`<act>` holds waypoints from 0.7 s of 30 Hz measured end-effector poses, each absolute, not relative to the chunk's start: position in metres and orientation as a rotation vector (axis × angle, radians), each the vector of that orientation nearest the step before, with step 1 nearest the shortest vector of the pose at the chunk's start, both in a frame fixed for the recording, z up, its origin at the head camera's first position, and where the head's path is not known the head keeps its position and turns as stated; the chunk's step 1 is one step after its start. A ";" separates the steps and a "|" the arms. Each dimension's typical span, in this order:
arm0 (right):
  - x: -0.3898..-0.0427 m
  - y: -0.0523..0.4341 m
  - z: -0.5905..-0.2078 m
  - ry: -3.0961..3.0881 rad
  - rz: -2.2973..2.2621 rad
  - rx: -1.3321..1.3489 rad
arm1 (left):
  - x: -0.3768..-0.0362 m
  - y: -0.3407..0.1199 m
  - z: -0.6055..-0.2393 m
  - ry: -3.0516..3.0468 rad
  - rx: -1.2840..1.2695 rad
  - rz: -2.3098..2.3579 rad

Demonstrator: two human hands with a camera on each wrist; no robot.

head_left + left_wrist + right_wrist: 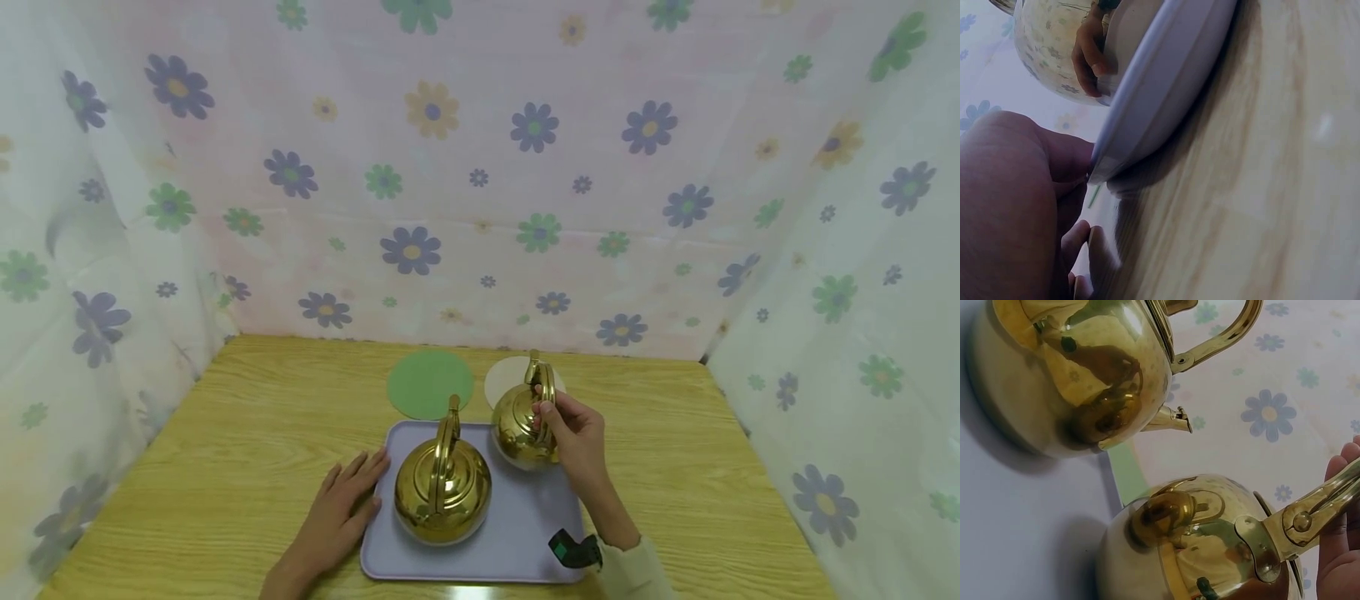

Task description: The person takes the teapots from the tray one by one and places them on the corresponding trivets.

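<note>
Two shiny gold kettles are in the head view. The larger kettle (442, 492) stands on a lilac tray (525, 533). My right hand (573, 433) grips the handle of the smaller kettle (521, 425), which hangs over the tray's far right corner. My left hand (341, 504) lies flat on the table with its fingers straight, touching the tray's left edge (1147, 119). In the right wrist view the smaller kettle (1204, 544) fills the bottom, its handle (1316, 506) under my fingers (1341, 487), and the larger kettle (1079, 375) is at the top.
A green round mat (430, 383) and a cream round mat (510, 375) lie on the wooden table (225, 467) behind the tray. Flowered curtains (480, 167) close off the back and both sides. A black device sits on my right wrist (573, 550).
</note>
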State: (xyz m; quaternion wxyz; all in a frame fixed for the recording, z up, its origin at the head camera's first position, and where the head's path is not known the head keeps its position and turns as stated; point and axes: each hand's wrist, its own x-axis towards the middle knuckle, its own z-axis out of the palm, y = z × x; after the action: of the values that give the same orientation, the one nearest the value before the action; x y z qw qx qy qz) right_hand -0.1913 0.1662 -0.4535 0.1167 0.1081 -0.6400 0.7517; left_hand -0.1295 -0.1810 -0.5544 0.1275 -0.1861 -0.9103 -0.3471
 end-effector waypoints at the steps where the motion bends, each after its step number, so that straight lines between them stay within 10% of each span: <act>1: -0.192 0.166 -0.454 -1.880 2.194 0.313 | -0.129 -0.181 -0.555 -2.651 -0.540 -1.009; 21: -0.206 0.164 -0.452 -1.914 2.176 0.317 | -0.128 -0.181 -0.554 -2.661 -0.526 -1.026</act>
State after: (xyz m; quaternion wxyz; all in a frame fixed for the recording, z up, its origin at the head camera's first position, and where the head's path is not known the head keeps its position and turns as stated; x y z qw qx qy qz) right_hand -0.2060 0.1642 -0.4521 0.1132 0.1081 -0.6524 0.7416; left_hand -0.1277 -0.1813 -0.5537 0.1207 -0.1800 -0.9109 -0.3513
